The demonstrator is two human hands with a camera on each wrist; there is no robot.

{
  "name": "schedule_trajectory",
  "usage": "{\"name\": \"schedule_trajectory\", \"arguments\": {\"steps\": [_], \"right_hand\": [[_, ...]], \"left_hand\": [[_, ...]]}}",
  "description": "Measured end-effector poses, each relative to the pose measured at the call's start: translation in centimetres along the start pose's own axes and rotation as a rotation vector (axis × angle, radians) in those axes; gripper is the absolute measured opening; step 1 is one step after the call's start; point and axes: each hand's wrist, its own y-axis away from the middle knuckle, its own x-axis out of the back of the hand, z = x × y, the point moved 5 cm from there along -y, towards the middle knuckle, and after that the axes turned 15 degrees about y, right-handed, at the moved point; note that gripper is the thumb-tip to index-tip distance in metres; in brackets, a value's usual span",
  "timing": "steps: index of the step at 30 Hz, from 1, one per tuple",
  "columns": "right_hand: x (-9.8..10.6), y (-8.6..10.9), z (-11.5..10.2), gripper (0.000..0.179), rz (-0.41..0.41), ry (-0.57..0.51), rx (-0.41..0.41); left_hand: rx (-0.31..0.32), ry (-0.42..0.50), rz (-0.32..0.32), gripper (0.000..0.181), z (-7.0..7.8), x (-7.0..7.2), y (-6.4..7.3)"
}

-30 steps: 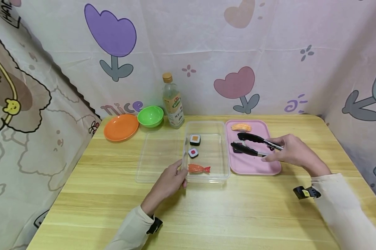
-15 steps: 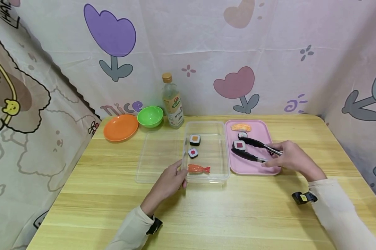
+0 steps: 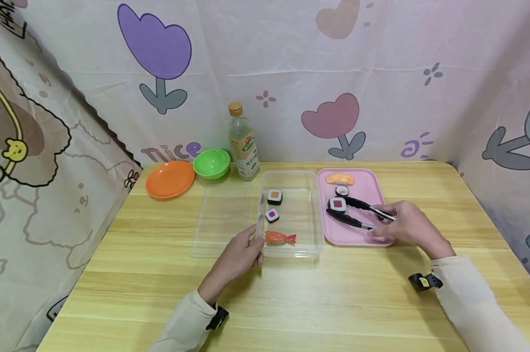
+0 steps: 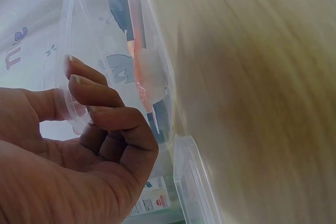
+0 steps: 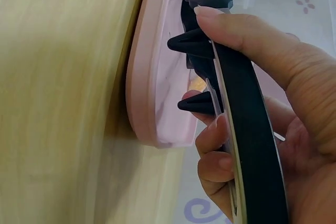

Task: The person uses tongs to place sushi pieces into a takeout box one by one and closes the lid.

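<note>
My right hand (image 3: 408, 224) grips black-tipped tongs (image 3: 357, 201) over the pink tray (image 3: 362, 234). The tong tips stand on either side of a sushi roll with a dark red centre (image 3: 337, 205). Behind it on the tray are a smaller sushi roll (image 3: 342, 190) and an orange-topped nigiri (image 3: 340, 179). With thumb and fingers, my left hand (image 3: 240, 253) pinches the left rim of a clear plastic box (image 3: 306, 220). Inside the box lie a roll with an orange centre (image 3: 275, 196), a small roll with a red centre (image 3: 272, 215) and a shrimp piece (image 3: 280, 237).
A clear lid (image 3: 221, 220) lies flat left of the box. Farther back stand an orange plate (image 3: 170, 179), a green bowl (image 3: 212, 165) and a glass bottle with an orange cap (image 3: 245, 146). A printed cloth (image 3: 269, 58) hangs behind the table.
The tongs have moved slightly down and towards me, so their tips now flank the dark red roll and the smaller roll shows behind. My left hand keeps its place on the box.
</note>
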Motion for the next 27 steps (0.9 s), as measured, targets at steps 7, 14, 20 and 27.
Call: {"name": "schedule_trajectory", "arguments": {"steps": [7,14,20,27], "right_hand": [[0.3,0.2,-0.2,0.086,0.009,0.009,-0.006],[1.5,0.4,-0.7,0.088,0.018,0.021,-0.013],[2.8,0.6,-1.1,0.091,0.033,0.042,-0.010],[4.2,0.6,-1.7,0.091,0.077,0.071,0.008]], "left_hand": [[0.001,-0.004,-0.001,0.043,-0.1,0.0,0.0],[-0.002,-0.009,0.001,0.042,-0.1,0.0,0.0],[-0.002,-0.010,-0.001,0.044,-0.1,0.0,0.0],[-0.001,-0.019,0.000,0.042,-0.1,0.0,0.0]]}}
